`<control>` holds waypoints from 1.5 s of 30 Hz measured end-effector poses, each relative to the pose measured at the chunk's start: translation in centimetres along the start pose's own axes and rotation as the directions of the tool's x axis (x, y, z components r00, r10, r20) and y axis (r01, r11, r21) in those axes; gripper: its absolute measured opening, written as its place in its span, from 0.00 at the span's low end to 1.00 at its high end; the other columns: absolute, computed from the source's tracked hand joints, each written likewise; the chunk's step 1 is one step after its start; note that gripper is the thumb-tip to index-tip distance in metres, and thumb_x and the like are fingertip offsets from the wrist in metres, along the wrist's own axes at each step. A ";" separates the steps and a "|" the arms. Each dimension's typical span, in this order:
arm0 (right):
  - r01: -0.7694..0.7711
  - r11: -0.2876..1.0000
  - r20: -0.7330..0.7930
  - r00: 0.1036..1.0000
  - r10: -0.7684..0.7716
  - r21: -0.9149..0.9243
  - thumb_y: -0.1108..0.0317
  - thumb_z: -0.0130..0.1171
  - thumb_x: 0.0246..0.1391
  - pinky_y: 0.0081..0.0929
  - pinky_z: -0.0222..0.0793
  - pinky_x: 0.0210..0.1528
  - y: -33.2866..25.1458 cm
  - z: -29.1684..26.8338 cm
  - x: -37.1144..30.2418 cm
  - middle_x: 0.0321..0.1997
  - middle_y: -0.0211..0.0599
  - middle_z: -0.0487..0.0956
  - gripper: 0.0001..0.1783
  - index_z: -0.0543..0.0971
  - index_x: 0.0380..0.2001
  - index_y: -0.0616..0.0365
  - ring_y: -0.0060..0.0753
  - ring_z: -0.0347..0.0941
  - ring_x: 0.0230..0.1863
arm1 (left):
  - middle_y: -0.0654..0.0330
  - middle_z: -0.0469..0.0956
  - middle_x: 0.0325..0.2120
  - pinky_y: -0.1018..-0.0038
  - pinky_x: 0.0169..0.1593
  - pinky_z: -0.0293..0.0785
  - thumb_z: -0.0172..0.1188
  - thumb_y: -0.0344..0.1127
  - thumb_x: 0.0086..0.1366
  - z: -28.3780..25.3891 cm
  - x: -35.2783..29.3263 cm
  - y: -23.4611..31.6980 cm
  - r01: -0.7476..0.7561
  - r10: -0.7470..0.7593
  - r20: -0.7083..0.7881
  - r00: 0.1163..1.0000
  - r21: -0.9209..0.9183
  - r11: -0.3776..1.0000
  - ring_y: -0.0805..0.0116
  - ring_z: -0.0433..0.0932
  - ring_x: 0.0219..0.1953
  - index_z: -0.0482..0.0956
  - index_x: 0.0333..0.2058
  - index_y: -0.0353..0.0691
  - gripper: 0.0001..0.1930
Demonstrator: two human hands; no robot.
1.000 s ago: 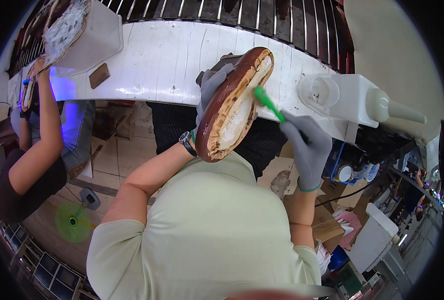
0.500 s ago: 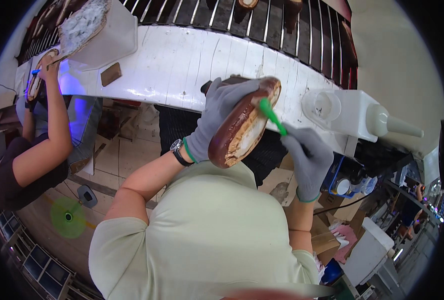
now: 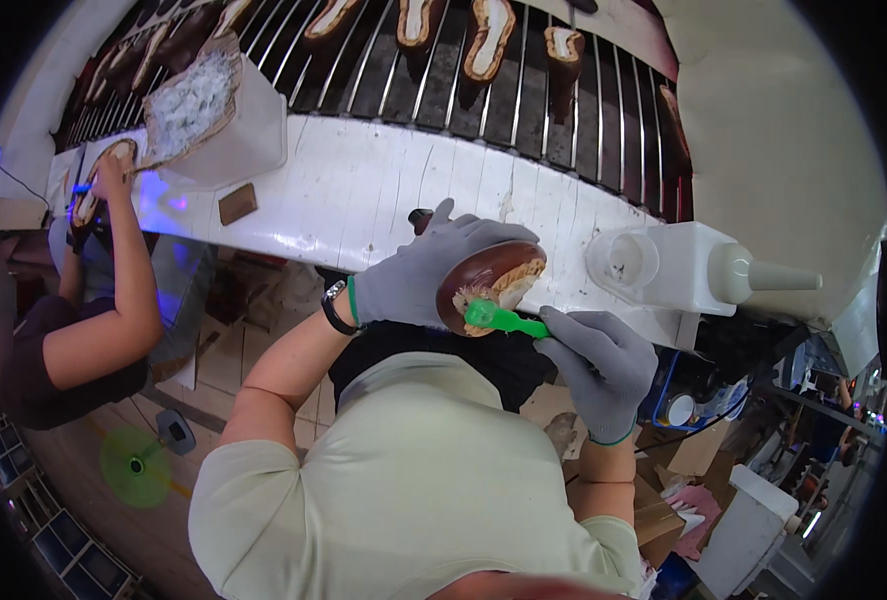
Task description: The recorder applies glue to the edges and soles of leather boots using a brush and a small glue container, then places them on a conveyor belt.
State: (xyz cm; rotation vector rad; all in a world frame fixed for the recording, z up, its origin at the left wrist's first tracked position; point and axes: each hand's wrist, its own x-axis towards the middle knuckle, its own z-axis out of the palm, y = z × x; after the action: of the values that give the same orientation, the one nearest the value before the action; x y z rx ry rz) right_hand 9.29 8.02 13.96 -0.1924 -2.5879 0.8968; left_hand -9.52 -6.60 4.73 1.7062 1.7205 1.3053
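My left hand [image 3: 404, 278], in a grey glove, is closed round a brown leather shoe upper [image 3: 461, 272] on its last. The upper is tilted with its bottom toward my right, showing a pale middle and a tan, rough turned-in edge. A green-handled brush [image 3: 504, 319] is pinched in my gloved right hand [image 3: 606, 372]. Its head touches the tan edge at the end of the upper nearest me. A dark end of the upper or another object [image 3: 420, 218] pokes out beyond my left fingers; I cannot tell which.
Beyond the white bench [image 3: 364, 175], a rack of metal rollers [image 3: 444, 95] carries several shoe uppers. At right stands a white plastic container [image 3: 679, 265] with a round cup opening and spout. A white bin [image 3: 254, 145] of whitish stuff stands left, near a co-worker's arm [image 3: 129, 290].
The upper has turned, its near end swinging toward me and its far end dropping from view. The brush has moved from the far part to the near end. The view has shifted slightly.
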 end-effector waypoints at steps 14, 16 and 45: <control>0.154 0.949 0.058 0.988 -0.144 -0.274 0.75 0.71 0.43 0.25 0.69 0.30 2.7 -2.8 4.3 0.27 0.37 0.80 0.13 0.85 0.36 0.59 0.31 0.75 0.26 | 0.57 0.80 0.48 0.71 0.55 0.76 0.80 0.31 0.43 -4.1 7.2 -5.7 0.371 -0.041 0.617 0.786 -0.418 0.829 0.70 0.77 0.49 0.74 0.53 0.36 0.36; 0.043 0.989 -0.074 0.996 -0.053 -0.139 0.72 0.71 0.45 0.26 0.67 0.27 3.2 -2.7 4.0 0.25 0.33 0.79 0.13 0.86 0.37 0.56 0.29 0.73 0.24 | 0.60 0.79 0.49 0.72 0.56 0.74 0.81 0.30 0.42 -4.1 7.4 -6.3 0.364 -0.033 0.591 0.806 -0.452 0.814 0.72 0.76 0.50 0.74 0.55 0.37 0.38; -0.737 0.504 -0.368 0.668 0.647 -0.451 0.62 0.62 0.53 0.42 0.72 0.44 14.6 -1.2 -6.9 0.39 0.41 0.81 0.12 0.83 0.40 0.53 0.49 0.78 0.42 | 0.58 0.77 0.49 0.71 0.58 0.68 0.67 0.50 0.60 -0.1 1.4 -13.7 0.285 -0.421 0.017 0.907 -0.761 0.583 0.67 0.74 0.52 0.71 0.56 0.31 0.34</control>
State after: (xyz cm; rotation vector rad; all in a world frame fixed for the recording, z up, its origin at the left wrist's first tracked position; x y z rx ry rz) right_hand 16.06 18.42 3.61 -1.5209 -2.5274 0.2273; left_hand -17.61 -2.95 -5.75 0.7339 1.2022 1.6613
